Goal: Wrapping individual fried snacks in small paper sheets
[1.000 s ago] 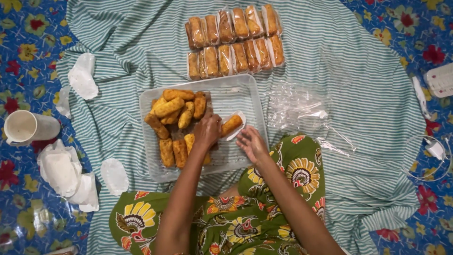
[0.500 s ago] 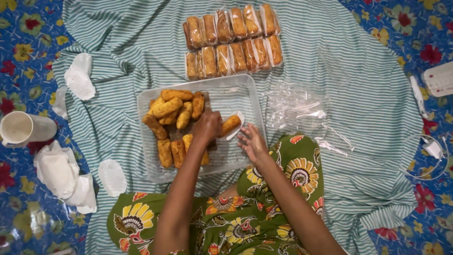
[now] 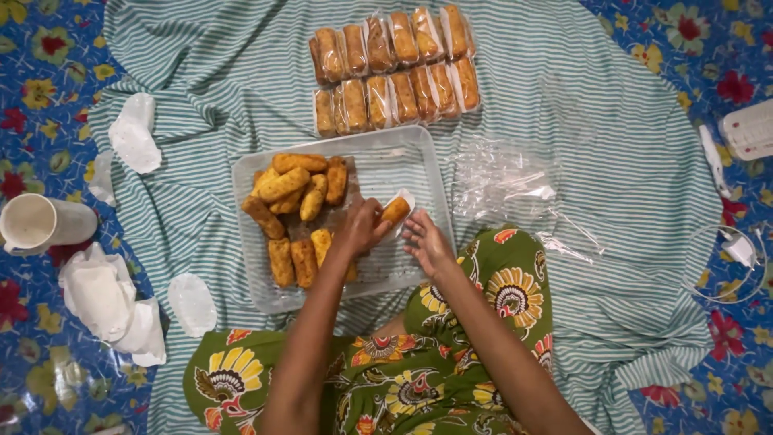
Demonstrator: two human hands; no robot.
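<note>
Nearest to you are your own knees, covered in green cloth (image 3: 451,354) printed with yellow and orange flowers, and both forearms reaching forward over it. Your left hand (image 3: 360,228) is closed around the near end of a fried roll (image 3: 394,210), thumb and fingers pinching it. The roll is short and finger-shaped, golden orange with a rough crumbed crust, and it lies tilted on a small white paper wrapper (image 3: 402,205) whose edge curls up around its far end. Your right hand (image 3: 425,240) sits just beside it, open, fingers spread and slightly bent, the fingertips close to the wrapper; whether they touch it cannot be told.

Roll and wrapper are over the right half of a clear plastic tray (image 3: 419,157), which rests on a green-and-white striped cloth (image 3: 612,145). In the tray's left half lies a pile of unwrapped rolls (image 3: 294,205), the same crumbed orange-brown, some stacked crosswise, some laid side by side.

To your right, just past the tray, lies a heap of crumpled clear plastic bags (image 3: 507,181). To your left, off the cloth's edge on the blue flowered mat (image 3: 40,105), lie loose white wrappers (image 3: 101,294) and a white cup (image 3: 40,223) on its side.

Farthest away, beyond the tray, two tidy rows of wrapped rolls (image 3: 394,68) lie on the striped cloth, each sealed in clear film.
</note>
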